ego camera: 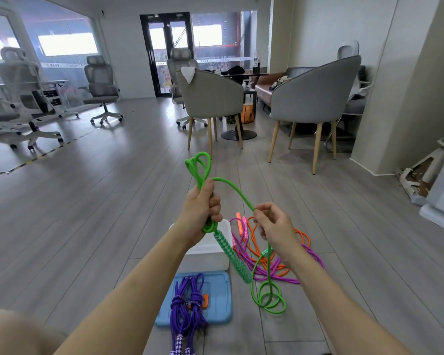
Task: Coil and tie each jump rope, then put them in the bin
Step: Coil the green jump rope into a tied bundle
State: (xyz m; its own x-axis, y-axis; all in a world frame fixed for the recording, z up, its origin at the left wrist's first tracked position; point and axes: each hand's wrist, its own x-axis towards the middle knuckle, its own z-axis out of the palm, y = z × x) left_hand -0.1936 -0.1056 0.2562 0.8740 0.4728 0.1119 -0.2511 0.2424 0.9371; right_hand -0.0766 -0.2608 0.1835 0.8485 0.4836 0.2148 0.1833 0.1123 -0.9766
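Observation:
My left hand [201, 208] is closed around a bundle of folded loops of the green jump rope [199, 170], which stick out above the fist. One green handle [232, 257] hangs below that hand. My right hand [273, 224] pinches the free green strand, which runs down to loose coils on the floor. The white bin [210, 254] stands on the floor under my left hand. Two tied purple ropes [187, 311] lie on the blue lid [221, 298]. Loose orange and magenta ropes [274, 262] lie tangled right of the bin.
Two grey armchairs [213, 98] with wooden legs stand ahead by a round table. Office chairs [100, 88] stand at the left by glass walls. A white frame [420, 180] leans at the right wall. Grey plank floor lies all around.

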